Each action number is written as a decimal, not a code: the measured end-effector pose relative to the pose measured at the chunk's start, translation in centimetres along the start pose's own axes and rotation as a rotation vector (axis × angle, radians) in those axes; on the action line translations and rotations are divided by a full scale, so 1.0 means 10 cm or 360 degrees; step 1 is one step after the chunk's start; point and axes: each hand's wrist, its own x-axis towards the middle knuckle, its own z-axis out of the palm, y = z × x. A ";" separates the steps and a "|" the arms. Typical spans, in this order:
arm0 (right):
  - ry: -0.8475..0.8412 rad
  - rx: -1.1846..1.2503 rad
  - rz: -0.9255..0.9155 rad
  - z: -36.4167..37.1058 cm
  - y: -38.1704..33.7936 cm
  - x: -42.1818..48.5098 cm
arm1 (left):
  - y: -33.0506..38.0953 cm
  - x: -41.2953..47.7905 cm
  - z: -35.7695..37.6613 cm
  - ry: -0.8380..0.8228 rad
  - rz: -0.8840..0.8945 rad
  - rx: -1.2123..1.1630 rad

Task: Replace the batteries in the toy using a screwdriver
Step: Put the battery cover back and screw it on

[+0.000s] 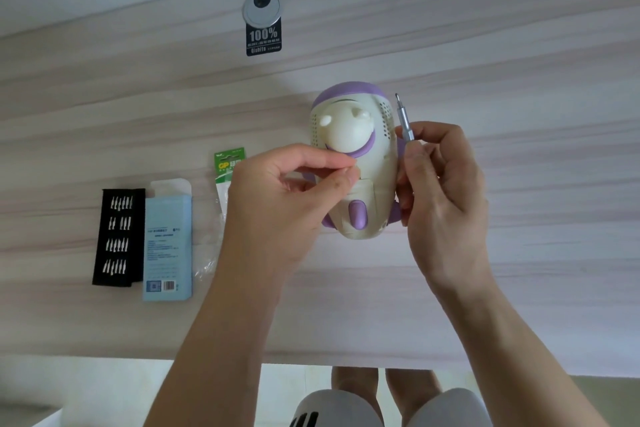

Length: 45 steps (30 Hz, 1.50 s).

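A cream and purple toy point(360, 135) lies on the wooden desk point(346, 305), underside up. My left hand point(287, 198) pinches with thumb and forefinger at the top edge of the toy's battery cover point(363, 189); whether it holds a screw is too small to tell. My right hand point(440, 184) rests against the toy's right side and holds a slim silver screwdriver point(403, 120), its tip pointing up and away from the toy. A green GP battery pack point(228, 163) lies left of the toy, partly hidden by my left hand.
A black tray of several screwdriver bits point(117, 236) and a light blue box point(168, 239) lie at the left. A round cable grommet point(262, 9) with a black sticker sits at the back. The desk's front edge runs near my knees.
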 end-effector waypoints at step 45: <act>-0.0017 -0.0111 0.0078 -0.02 -0.03 0.01 | 0.01 0.09 -0.02 -0.0130 -0.0734 -0.0481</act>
